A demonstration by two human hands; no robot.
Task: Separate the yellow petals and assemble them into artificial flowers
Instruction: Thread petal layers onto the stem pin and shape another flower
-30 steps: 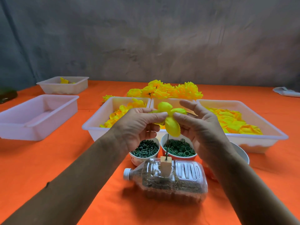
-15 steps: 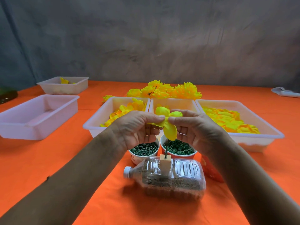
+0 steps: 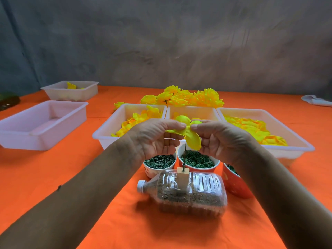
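We hold a yellow petal piece [image 3: 186,133] between both hands, above the thin pin [image 3: 184,157] that stands in the block [image 3: 182,178] on the bottle [image 3: 188,193]. Our left hand [image 3: 152,139] pinches its left lobe, our right hand [image 3: 221,139] its centre; each grip is pressed together on the fabric. We judge this the threading step: next we must line the petal's middle hole over the pin tip and slide it down. The hole itself is hidden.

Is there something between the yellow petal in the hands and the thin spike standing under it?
Nothing visible. Both the left hand and the right hand pinch the petal right above the spike, whose tip reaches the petal's lower edge.
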